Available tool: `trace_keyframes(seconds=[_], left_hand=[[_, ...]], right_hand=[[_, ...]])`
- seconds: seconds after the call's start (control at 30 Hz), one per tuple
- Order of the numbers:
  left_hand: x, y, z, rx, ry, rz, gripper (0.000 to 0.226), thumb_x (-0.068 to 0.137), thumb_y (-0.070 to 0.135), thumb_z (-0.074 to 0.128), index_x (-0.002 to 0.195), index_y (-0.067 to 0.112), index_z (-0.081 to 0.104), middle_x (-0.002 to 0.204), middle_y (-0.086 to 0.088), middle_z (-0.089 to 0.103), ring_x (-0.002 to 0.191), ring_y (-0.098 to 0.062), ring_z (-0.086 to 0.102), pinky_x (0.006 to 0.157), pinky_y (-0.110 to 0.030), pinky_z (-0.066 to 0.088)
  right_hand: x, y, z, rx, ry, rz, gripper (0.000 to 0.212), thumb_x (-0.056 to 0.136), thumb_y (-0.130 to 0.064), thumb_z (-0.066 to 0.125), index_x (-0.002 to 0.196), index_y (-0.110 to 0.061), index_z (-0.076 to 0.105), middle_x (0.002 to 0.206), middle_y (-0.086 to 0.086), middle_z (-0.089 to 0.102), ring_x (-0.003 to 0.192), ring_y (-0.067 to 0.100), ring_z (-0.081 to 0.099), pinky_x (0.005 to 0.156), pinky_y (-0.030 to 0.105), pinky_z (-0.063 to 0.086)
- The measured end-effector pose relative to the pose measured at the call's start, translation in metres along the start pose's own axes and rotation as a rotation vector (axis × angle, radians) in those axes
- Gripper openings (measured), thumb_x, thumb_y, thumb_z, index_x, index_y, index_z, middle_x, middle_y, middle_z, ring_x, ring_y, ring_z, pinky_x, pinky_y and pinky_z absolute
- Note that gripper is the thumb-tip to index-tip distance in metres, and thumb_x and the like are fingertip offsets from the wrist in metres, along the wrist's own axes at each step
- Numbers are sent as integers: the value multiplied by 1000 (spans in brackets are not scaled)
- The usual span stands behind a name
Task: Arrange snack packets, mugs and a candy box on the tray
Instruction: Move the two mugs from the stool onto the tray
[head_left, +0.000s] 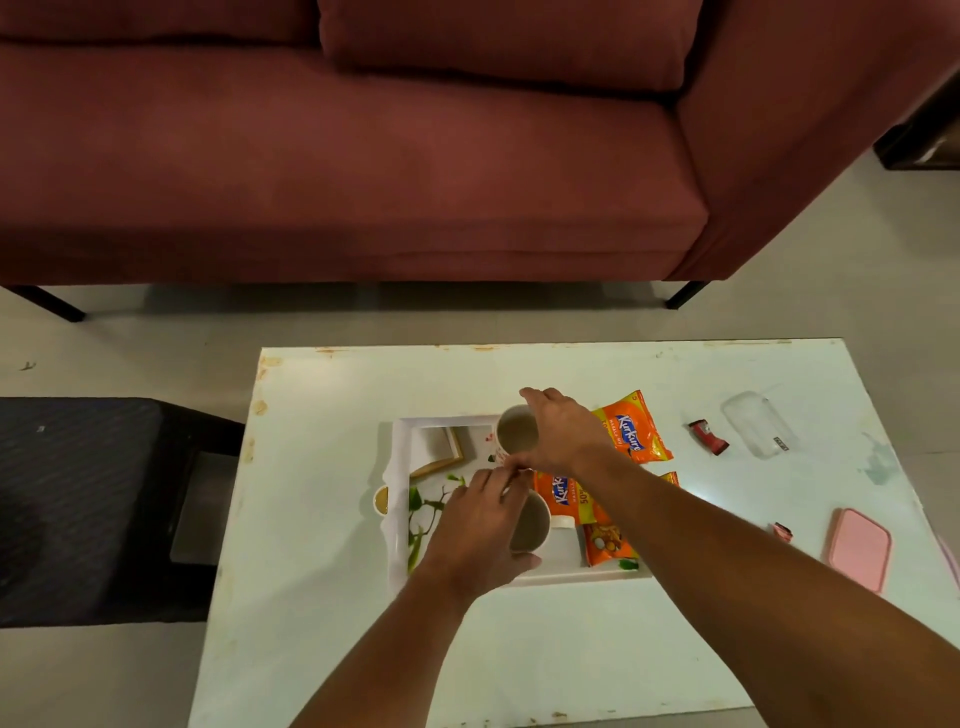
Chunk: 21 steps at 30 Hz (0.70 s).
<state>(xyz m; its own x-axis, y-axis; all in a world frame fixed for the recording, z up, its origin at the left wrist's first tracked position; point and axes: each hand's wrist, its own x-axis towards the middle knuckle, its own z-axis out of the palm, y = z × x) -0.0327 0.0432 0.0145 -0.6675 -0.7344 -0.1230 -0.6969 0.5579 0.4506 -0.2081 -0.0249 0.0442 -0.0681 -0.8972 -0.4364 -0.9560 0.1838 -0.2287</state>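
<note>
Fingers curled — left hand round near mug, right hand round far mug

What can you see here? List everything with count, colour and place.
sofa: one, maroon, behind table
stool: one, dark, left of table
table: one, white, centre
tray: one, white leaf-printed, on table
far mug, near mug: two, white, in tray
snack packets: three seen, orange, one right of far mug, two in tray
white container: one, in tray beside near mug
candies: two, red and pink, table's right
clear box: one, table's far right
pink lid: one, table's right edge
left hand: fingers round near mug
right hand: fingers round far mug
</note>
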Motion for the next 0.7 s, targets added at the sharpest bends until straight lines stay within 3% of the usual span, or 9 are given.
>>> trace_keyframes(seconds=[0.27, 0.7], left_hand=[[-1, 9, 9, -67, 0, -132, 91, 73, 53, 79, 148, 25, 36, 142, 2, 53, 125, -19, 51, 94, -30, 52], [3, 14, 20, -83, -51, 20, 86, 67, 53, 83, 139, 26, 42, 143, 4, 49, 118, -20, 55, 86, -30, 53]], right_hand=[[-3, -1, 4, -16, 29, -35, 90, 68, -53, 83, 144, -24, 44, 140, 2, 55, 120, 24, 57, 91, 35, 54], [-8, 2, 5, -1, 63, -25, 88, 68, -56, 81, 142, -25, 46, 140, 2, 56, 119, 23, 58, 89, 34, 55]])
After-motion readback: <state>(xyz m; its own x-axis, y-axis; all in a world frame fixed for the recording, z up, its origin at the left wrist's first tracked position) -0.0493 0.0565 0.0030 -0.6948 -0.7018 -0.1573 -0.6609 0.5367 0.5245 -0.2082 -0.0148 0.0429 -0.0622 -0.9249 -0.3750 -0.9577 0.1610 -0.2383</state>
